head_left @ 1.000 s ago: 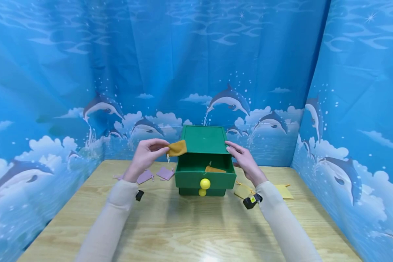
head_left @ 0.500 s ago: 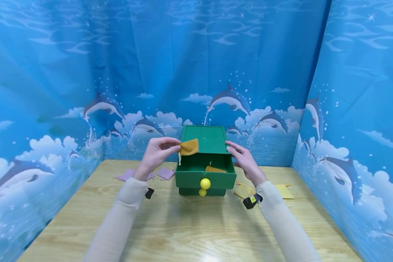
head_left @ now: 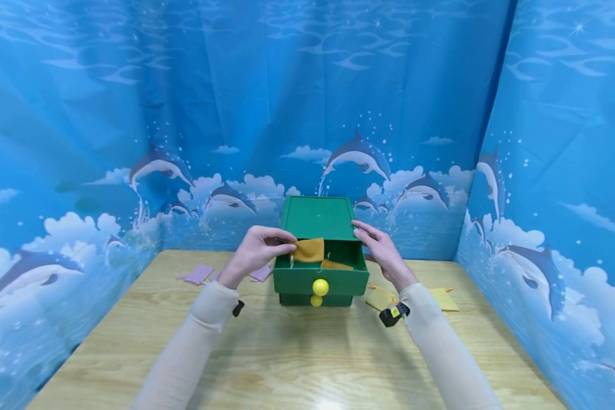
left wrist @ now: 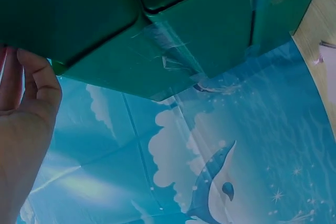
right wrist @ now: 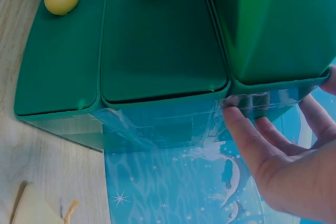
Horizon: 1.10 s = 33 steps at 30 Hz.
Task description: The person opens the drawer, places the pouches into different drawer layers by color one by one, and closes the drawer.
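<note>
A small mustard-coloured drawstring pouch (head_left: 309, 250) hangs over the pulled-out upper drawer (head_left: 291, 282) of a green drawer box (head_left: 318, 218). My left hand (head_left: 258, 250) pinches it at the cord end between thumb and fingers; the left wrist view shows that hand (left wrist: 26, 124) at the box's edge, with the pouch hidden. Another mustard pouch (head_left: 336, 265) lies inside the drawer. On the other side, my right hand (head_left: 383, 253) touches the box's upper right edge, and the right wrist view has its extended fingers (right wrist: 244, 129) against the side wall. Round yellow knobs (head_left: 320, 287) mark the drawer fronts.
Lilac pouches (head_left: 198, 274) lie on the wooden table (head_left: 287, 359) left of the box. Yellow pouches (head_left: 381, 298) lie to its right, partly behind the right wrist. A blue dolphin-print curtain (head_left: 307, 114) surrounds the table.
My left hand has carried the mustard pouch rightward from the box's left side, then lowered it to the drawer opening. The right hand has stayed at the box edge.
</note>
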Motion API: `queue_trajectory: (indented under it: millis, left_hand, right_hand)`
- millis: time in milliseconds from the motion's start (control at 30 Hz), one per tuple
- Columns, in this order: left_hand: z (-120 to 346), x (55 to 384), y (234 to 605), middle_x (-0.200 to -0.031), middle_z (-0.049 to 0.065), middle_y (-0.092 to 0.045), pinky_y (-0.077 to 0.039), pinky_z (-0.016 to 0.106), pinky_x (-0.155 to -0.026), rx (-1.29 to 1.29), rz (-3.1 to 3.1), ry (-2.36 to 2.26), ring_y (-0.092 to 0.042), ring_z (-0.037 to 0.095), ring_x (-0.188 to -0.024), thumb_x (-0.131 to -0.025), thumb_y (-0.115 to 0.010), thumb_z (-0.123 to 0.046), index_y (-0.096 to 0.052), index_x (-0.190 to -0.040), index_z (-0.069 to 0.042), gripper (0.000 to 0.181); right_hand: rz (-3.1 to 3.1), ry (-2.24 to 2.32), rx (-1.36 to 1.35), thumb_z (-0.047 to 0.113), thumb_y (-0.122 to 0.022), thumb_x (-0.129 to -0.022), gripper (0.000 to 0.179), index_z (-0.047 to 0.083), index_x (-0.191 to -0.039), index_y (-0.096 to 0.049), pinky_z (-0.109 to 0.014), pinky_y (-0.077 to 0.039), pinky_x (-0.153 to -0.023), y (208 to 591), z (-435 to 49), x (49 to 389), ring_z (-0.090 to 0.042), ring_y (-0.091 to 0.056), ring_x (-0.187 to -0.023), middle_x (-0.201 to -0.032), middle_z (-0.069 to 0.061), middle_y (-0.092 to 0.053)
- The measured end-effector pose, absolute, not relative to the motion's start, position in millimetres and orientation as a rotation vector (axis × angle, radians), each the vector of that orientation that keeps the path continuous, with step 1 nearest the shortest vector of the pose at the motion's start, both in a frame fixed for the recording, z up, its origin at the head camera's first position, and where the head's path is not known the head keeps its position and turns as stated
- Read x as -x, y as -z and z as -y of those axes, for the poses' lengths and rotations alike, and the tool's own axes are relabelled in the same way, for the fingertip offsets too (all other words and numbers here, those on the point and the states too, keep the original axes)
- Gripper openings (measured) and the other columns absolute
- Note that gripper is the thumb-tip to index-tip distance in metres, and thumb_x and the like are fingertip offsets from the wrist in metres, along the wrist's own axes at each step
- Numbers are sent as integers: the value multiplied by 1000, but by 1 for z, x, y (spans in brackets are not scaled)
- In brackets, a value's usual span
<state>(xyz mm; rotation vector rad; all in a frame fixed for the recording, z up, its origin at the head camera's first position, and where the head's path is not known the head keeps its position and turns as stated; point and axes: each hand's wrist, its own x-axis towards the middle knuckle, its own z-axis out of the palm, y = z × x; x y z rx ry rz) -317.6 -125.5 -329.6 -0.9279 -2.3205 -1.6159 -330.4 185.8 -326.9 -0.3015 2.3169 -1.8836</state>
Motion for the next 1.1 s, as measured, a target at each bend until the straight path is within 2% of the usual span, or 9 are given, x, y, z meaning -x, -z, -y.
queue_trajectory:
  millis: [100, 333, 567, 833, 1000, 1100]
  left_hand:
    - [125, 317, 330, -101, 12, -74, -59, 29, -73, 953, 2348, 1588, -71, 18, -83, -87, -74, -9, -76, -103, -5, 16]
    - [124, 318, 328, -97, 7, -74, -48, 22, -59, 922, 2444, 1450, -59, 19, -70, -86, -76, -11, -79, -98, -11, 12]
    - [123, 319, 332, -99, 10, -74, -44, 21, -57, 932, 2436, 1397, -57, 20, -71, -86, -76, -11, -77, -104, -5, 19]
    - [123, 320, 332, -101, 17, -73, -55, 23, -66, 960, 2383, 1394, -67, 15, -81, -87, -73, -5, -75, -105, 0, 19]
    - [123, 319, 332, -102, 18, -73, -57, 24, -69, 954, 2350, 1474, -70, 22, -82, -88, -72, -5, -75, -104, 2, 17]
    - [123, 318, 333, -100, 14, -74, -58, 26, -69, 940, 2318, 1514, -70, 29, -81, -89, -72, -8, -75, -103, 2, 17]
  right_hand:
    - [-2323, 1881, 297, 36, -46, -105, 52, 23, -154, -35, -60, -31, -113, 327, -185, 330, -35, -21, -149, -164, -8, -20]
    - [-2324, 1881, 303, 35, -45, -105, 52, 22, -154, -35, -61, -30, -113, 326, -185, 330, -35, -21, -149, -164, -8, -20]
    - [-2305, 1889, 296, 35, -46, -105, 52, 22, -154, -35, -61, -31, -113, 327, -185, 331, -35, -21, -149, -163, -9, -21]
    - [-2306, 1888, 297, 35, -46, -105, 52, 22, -154, -35, -61, -31, -113, 327, -185, 330, -35, -21, -149, -163, -9, -21]
    - [-2305, 1889, 298, 36, -46, -105, 52, 22, -153, -36, -61, -32, -113, 326, -185, 330, -35, -22, -149, -163, -9, -21]
    - [-2306, 1892, 296, 36, -46, -104, 52, 22, -153, -36, -61, -32, -113, 327, -185, 330, -35, -22, -149, -163, -9, -21]
